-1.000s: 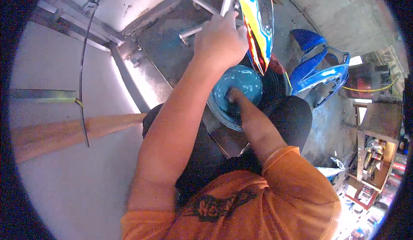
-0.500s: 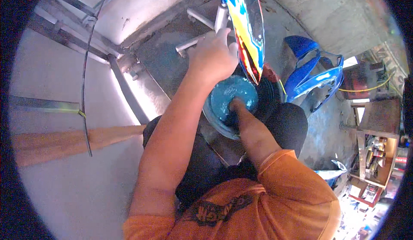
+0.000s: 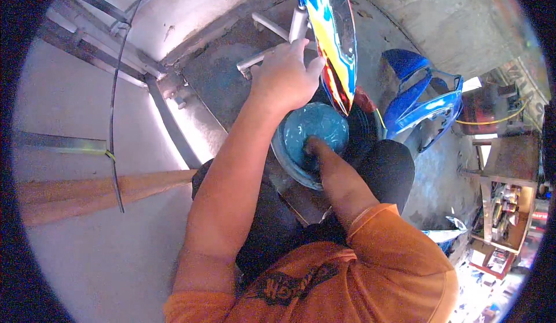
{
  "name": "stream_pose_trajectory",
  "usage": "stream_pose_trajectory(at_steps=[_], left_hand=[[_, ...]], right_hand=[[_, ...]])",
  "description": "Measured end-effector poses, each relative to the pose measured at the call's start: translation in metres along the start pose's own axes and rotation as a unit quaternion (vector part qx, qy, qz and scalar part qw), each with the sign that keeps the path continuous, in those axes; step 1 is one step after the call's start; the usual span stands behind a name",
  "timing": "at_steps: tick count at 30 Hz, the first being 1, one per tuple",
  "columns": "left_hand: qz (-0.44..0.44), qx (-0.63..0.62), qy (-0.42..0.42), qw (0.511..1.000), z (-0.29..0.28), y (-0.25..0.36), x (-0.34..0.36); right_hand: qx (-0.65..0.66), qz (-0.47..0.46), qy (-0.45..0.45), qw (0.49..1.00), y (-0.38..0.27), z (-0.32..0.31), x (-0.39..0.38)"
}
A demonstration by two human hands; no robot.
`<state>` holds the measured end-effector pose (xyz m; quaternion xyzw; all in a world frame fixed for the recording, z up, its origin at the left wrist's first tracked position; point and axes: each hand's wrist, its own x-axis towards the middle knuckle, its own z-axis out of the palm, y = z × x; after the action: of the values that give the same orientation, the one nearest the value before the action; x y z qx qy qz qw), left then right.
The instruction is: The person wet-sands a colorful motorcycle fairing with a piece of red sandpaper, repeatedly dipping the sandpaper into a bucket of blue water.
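Note:
A long painted motorcycle body panel (image 3: 333, 39), blue, white, yellow and red, stands tilted at the top middle beside a grey tube stand (image 3: 297, 26). My left hand (image 3: 285, 78) is over the stand's tubes, next to the panel. Its thumb and index finger are apart, with the thumb at the panel's edge; the other fingers are partly hidden. Between my knees is a bucket (image 3: 286, 163) of bluish water (image 3: 324, 127). My right hand (image 3: 311, 147) reaches down into the water, its fingers hidden below the surface.
A blue motorcycle fairing (image 3: 425, 111) lies on the floor to the right, near a yellow cable (image 3: 492, 121). A dark round tub (image 3: 368, 129) stands beside the bucket, with a reddish thing (image 3: 364, 100) at its rim. Wooden shelves (image 3: 509, 216) hold supplies at right. Metal bars (image 3: 168, 117) line the left wall.
My right hand has shifted slightly left in the bucket, and the ripples on the water look different. My left hand has moved very little; its thumb stands further from the index finger.

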<state>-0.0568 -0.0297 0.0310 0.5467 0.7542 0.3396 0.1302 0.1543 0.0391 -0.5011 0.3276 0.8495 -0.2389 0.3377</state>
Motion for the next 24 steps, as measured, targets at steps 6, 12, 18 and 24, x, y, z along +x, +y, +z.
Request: stream_pose_trajectory(at_steps=[6, 12, 18, 24], left_hand=[[-0.028, -0.017, -0.03, 0.999, -0.005, -0.006, 0.003], [-0.009, -0.029, -0.018, 0.999, -0.012, -0.008, 0.004], [-0.021, -0.045, -0.045, 0.998, -0.011, -0.008, 0.005], [-0.028, -0.028, -0.073, 0.997, -0.013, -0.007, 0.005]], right_hand=[[0.171, 0.016, -0.021, 0.985, -0.035, -0.06, -0.06], [0.77, 0.044, -0.076, 0.633, -0.068, -0.129, -0.107], [0.824, 0.086, 0.054, 0.557, -0.038, -0.101, -0.072], [0.169, 0.017, 0.048, 0.984, -0.015, -0.067, -0.029]])
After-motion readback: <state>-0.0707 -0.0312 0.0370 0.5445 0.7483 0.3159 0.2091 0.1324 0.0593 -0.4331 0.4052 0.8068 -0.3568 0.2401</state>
